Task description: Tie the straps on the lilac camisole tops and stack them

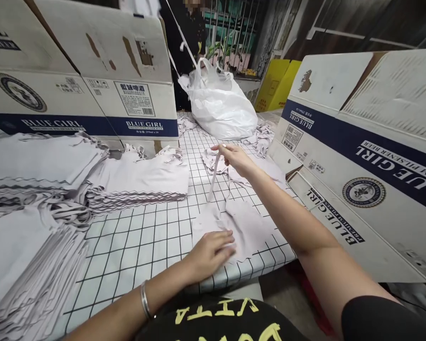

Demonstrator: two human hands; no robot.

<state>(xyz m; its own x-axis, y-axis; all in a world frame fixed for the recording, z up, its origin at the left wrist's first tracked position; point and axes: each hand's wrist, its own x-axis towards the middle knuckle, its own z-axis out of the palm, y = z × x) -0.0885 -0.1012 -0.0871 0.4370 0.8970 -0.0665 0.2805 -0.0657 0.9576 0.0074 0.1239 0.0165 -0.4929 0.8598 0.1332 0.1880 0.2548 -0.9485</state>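
Observation:
A pale pinkish garment piece [250, 226] lies on the grid-patterned tablecloth [138, 239] close to my body. My left hand [211, 253] rests on its near left part, palm down with the fingers stretched out. Farther away, my right hand [234, 158] is closed in a pinch on the upper end of a thin fabric strap [214, 180]. The strap is pulled up taut and runs down toward the garment piece. Beyond and beneath my right hand lie more crumpled pale pieces [213, 161] of the same cloth.
Stacked garments [142, 177] with wavy edges fill the table's left side, beside a taller pile [28, 260]. A cardboard carton [128, 85] stands behind them, another carton [341, 142] at right. A white plastic bag [222, 106] sits at the back, near a person in dark clothes [175, 47].

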